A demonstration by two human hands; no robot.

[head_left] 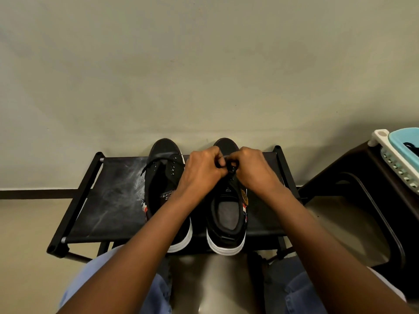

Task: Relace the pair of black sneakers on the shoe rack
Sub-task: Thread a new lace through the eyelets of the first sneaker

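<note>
black sneakers [165, 152] | toes toward wall [204, 64] | left hand [201, 171], right hand [252, 169] pinch lace [232, 167]

The black sneakers [163, 177] look matt cloth with smooth white soles; the shoe rack [108, 200] shelf is dull, dust-scuffed fabric; the basket [399, 138] is smooth plastic

We see a black shoe rack [108, 200] standing on the pale floor [27, 245] by the wall. Its top shelf is dark fabric, scuffed grey on the left. On it sit the left sneaker [163, 171] and right sneaker [226, 236], side by side, toes far, white heels seemingly overhanging the near edge.
</note>
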